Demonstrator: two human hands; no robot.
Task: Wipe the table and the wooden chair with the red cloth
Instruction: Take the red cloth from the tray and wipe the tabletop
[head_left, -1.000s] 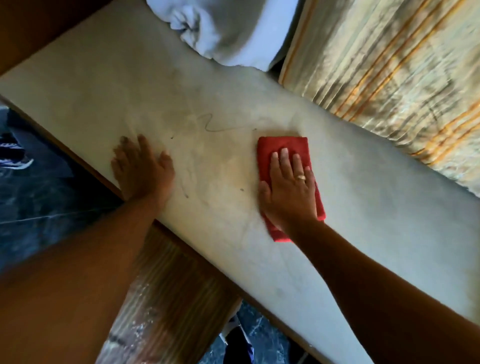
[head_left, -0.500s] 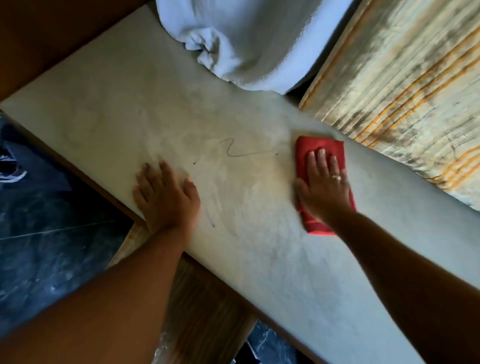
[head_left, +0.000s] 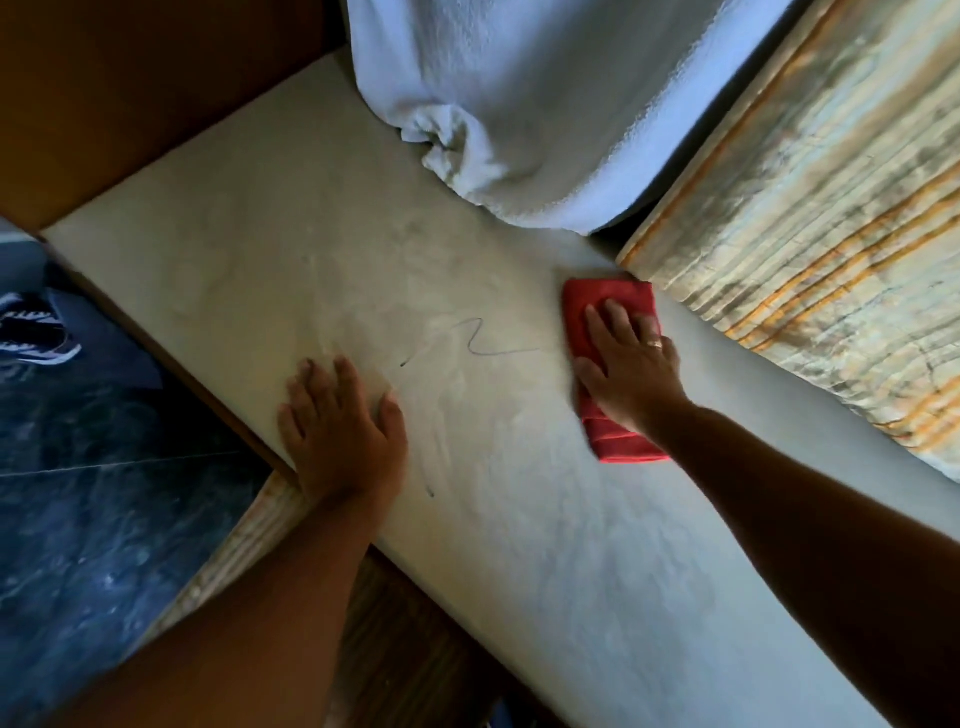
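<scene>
A folded red cloth (head_left: 587, 312) lies flat on the pale, dusty table top (head_left: 291, 244), close to its far edge. My right hand (head_left: 631, 371) presses down on the cloth with the fingers spread over it; a ring shows on one finger. My left hand (head_left: 343, 431) rests flat and open on the table near its front edge, palm down, holding nothing. A thin dark squiggle mark (head_left: 475, 340) runs across the table between the two hands. Under the table's front edge a wooden chair seat (head_left: 244, 551) with pale grain pokes out beneath my left forearm.
A white towel (head_left: 519, 104) hangs over the table's far side. A striped, yellowish curtain (head_left: 810, 249) lies along the far right edge, touching the cloth's corner. A brown wall or panel (head_left: 130, 88) borders the table's left end. Dark tiled floor (head_left: 93, 493) and a shoe (head_left: 36, 332) are at left.
My right hand has slid the red cloth farther away and to the right, up against the curtain. The left hand stays flat on the table while the view has shifted.
</scene>
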